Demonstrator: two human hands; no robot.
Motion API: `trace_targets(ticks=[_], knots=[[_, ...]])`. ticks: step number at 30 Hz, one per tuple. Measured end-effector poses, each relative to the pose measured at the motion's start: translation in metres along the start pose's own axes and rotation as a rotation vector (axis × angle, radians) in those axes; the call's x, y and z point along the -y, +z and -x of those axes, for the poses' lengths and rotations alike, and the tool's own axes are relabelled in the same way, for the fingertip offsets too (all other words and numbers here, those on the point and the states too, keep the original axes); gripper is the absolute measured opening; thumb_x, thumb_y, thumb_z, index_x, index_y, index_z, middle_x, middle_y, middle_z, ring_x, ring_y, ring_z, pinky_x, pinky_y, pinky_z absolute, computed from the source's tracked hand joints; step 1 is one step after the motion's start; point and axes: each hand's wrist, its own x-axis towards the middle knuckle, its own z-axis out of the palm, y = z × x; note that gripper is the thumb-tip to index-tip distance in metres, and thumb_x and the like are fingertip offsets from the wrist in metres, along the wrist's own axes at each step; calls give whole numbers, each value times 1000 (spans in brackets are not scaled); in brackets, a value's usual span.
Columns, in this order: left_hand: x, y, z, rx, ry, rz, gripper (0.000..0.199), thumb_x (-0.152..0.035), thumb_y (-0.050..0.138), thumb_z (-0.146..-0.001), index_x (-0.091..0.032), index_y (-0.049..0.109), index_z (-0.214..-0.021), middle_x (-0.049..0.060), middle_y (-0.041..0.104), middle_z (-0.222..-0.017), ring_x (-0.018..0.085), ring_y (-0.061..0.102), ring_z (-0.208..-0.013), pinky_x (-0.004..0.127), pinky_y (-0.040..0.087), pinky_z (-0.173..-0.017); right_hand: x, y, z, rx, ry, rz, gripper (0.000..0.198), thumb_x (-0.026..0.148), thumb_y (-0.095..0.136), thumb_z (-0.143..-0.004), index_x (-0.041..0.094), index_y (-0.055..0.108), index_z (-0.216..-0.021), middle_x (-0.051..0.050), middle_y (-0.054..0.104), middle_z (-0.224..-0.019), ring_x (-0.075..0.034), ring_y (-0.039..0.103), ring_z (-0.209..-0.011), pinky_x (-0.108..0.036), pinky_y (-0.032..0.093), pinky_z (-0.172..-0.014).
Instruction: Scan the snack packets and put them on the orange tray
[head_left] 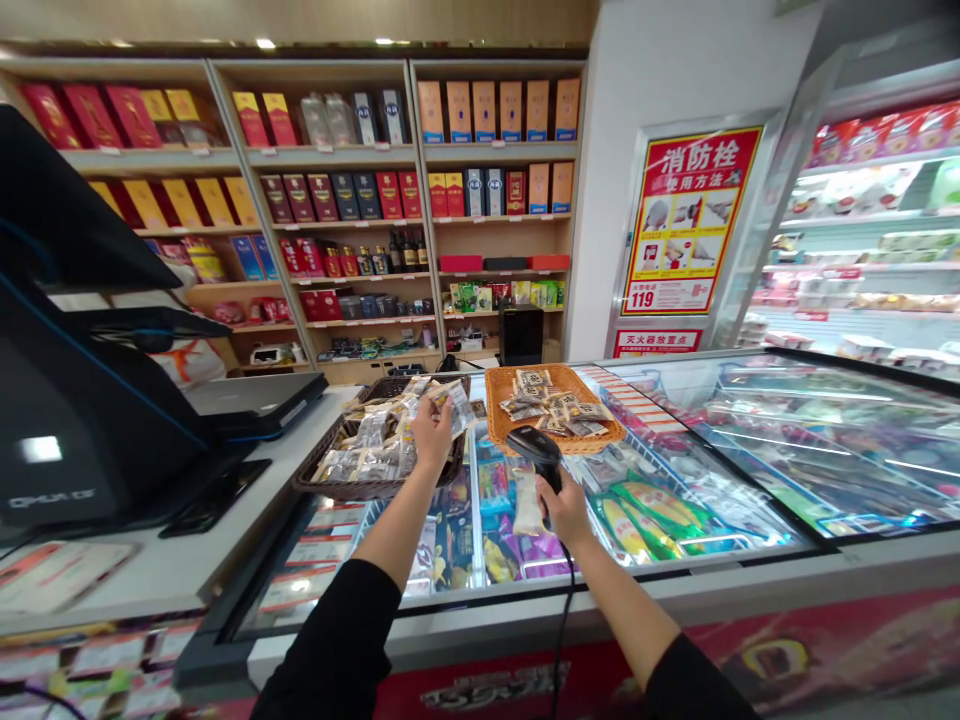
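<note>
My left hand (433, 432) is closed on a small clear snack packet (454, 405) above the right side of a dark brown wicker basket (322, 478). Many similar packets (367, 455) lie in that basket. In my right hand (568, 508) is a black handheld barcode scanner (536, 446), its head tilted up and to the left. A cord (564, 630) hangs down from it. Just beyond the scanner, an orange-brown basket (501, 388) holds several small packets (555, 400) with dark print. Both baskets rest on the glass top of a chest freezer.
The chest freezer (750, 575) shows colourful frozen packs under its glass. At the left stand a black checkout terminal (82, 400) and a white counter (255, 500). Shelves (330, 155) of boxed goods line the back wall. A refrigerated display (877, 240) is at the right.
</note>
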Motion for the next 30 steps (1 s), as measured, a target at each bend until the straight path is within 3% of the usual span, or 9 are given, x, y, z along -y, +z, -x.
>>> trace_targets(ticks=[3, 5, 8, 11, 13, 18, 21, 25, 30], knots=[[-1, -22, -16, -144, -40, -297, 52, -32, 59, -80, -16, 50, -129, 12, 63, -109, 27, 57, -107, 39, 42, -93, -2, -4, -3, 56, 37, -41, 30, 50, 59, -81, 21, 54, -79, 6, 51, -45, -12, 44, -34, -24, 37, -38], [0, -31, -25, -229, -99, -443, 72, -27, 64, -76, -14, 36, -141, 19, 49, -135, 34, 42, -128, 50, 33, -104, -2, -4, -3, 35, 55, -70, 32, 52, 60, -80, 21, 53, -80, 6, 51, -46, -13, 45, -35, -24, 38, -38], [-5, -23, -30, -162, -11, -479, 60, -25, 60, -80, -16, 44, -137, 17, 40, -145, 34, 30, -137, 53, 27, -110, -1, -2, -5, -1, 72, -106, 34, 54, 62, -78, 22, 52, -80, 6, 52, -46, -13, 46, -35, -24, 38, -37], [-19, 14, -21, 146, 202, -418, 32, -22, 57, -81, -20, 66, -112, 12, 54, -134, 28, 42, -130, 43, 32, -109, 0, -10, -14, -78, 88, -134, 35, 55, 62, -77, 22, 50, -74, 6, 51, -46, -13, 46, -33, -25, 37, -36], [-32, 50, -9, 375, 275, -361, 26, -20, 59, -79, -22, 70, -102, 9, 61, -123, 26, 51, -122, 40, 37, -106, 0, -25, -26, -153, 95, -143, 36, 56, 62, -77, 23, 47, -69, 6, 50, -45, -13, 45, -33, -25, 37, -35], [-62, 147, 17, 697, 403, -221, 30, -15, 60, -78, -21, 70, -106, 6, 66, -117, 21, 57, -115, 34, 40, -104, -9, -78, -49, -357, 92, -65, 35, 55, 62, -77, 24, 47, -69, 6, 50, -44, -15, 45, -33, -27, 37, -36], [-74, 193, 27, 839, 484, -268, 46, -8, 59, -74, -19, 65, -119, 8, 62, -126, 23, 53, -121, 33, 38, -106, -18, -93, -49, -457, 112, -93, 35, 56, 60, -78, 24, 46, -70, 6, 49, -44, -15, 45, -33, -28, 37, -36], [-78, 227, 32, 962, 438, -393, 56, -4, 56, -73, -19, 59, -127, 13, 64, -123, 26, 58, -116, 37, 44, -99, -24, -92, -46, -490, 132, -157, 35, 56, 60, -79, 24, 46, -73, 6, 49, -48, -14, 45, -34, -27, 37, -35], [-70, 221, 18, 832, 231, -251, 33, -16, 52, -84, -17, 66, -114, 14, 70, -108, 27, 63, -104, 37, 47, -90, -21, -88, -47, -452, 115, -162, 36, 56, 60, -79, 24, 45, -72, 6, 49, -48, -14, 45, -33, -26, 37, -34]])
